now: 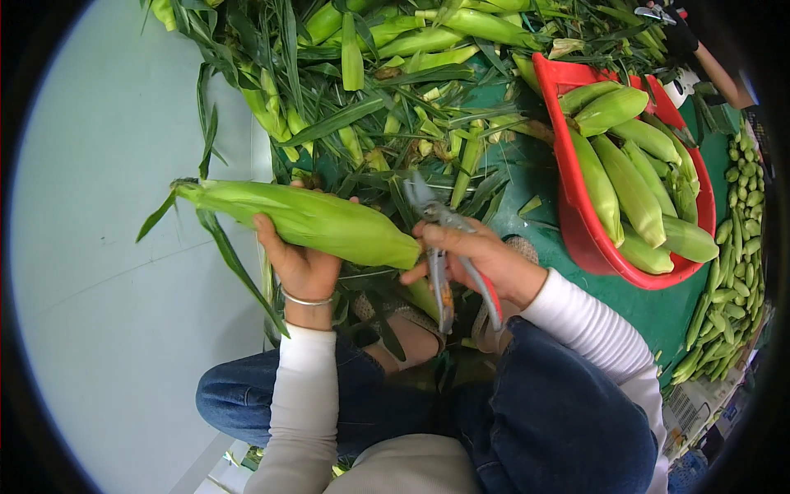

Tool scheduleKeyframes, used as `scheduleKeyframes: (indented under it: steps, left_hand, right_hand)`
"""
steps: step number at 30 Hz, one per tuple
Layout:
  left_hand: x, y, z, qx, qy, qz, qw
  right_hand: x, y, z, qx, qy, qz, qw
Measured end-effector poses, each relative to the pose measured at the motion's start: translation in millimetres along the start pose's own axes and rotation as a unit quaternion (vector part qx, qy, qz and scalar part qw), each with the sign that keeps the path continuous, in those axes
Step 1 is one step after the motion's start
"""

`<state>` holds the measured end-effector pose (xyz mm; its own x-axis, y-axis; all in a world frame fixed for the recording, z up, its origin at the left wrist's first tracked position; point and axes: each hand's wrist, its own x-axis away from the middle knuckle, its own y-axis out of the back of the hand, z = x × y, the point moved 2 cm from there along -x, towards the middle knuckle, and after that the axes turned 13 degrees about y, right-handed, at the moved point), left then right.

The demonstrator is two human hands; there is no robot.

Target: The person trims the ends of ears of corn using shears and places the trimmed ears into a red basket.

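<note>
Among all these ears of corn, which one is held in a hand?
The ear across the left hand, with leaves hanging from its left end; ears in the red basin and leafy pile lie unheld.

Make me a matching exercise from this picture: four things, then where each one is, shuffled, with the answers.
1. Corn ear with trailing leaves
2. Pruning shears
3. Red basin
4. Bangle

A. Gripped in the right hand
B. Around the left wrist
C. On the green floor
D. In the left hand

Pairs: 1-D, 2-A, 3-C, 4-B
</note>
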<state>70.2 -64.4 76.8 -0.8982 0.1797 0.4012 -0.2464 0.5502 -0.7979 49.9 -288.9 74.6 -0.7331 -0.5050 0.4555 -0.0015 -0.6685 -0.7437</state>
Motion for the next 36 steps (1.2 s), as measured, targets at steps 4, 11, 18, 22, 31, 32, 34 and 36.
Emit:
scheduleKeyframes:
  steps: [4,11,18,22,31,32,34,36]
  left_hand:
    - [-1,-17,20,-0.061,0.027,-0.067,0.995]
    - [1,-6,24,-0.181,0.075,-0.184,0.963]
    - [0,-8,25,-0.17,0.074,-0.153,0.971]
    - [0,-8,25,-0.169,0.066,-0.151,0.972]
    - [-6,6,10,0.154,0.091,0.053,0.982]
    - [-11,7,5,0.094,0.061,-0.013,0.994]
    - [-18,11,-2,0.077,0.033,-0.089,0.992]
    - [-15,23,-11,0.071,0.014,-0.113,0.991]
  right_hand:
    - [-4,-12,-10,0.23,0.131,0.067,0.962]
    - [10,-6,6,0.478,0.253,0.05,0.84]
    - [12,3,4,0.434,0.205,0.063,0.875]
    - [16,14,-2,0.311,0.171,0.047,0.934]
    - [19,19,5,0.053,0.162,-0.076,0.982]
    - [20,19,7,0.054,0.15,-0.124,0.979]
    - [21,53,-6,0.161,0.148,-0.157,0.963]
    - [25,47,6,0.434,0.109,-0.108,0.888]
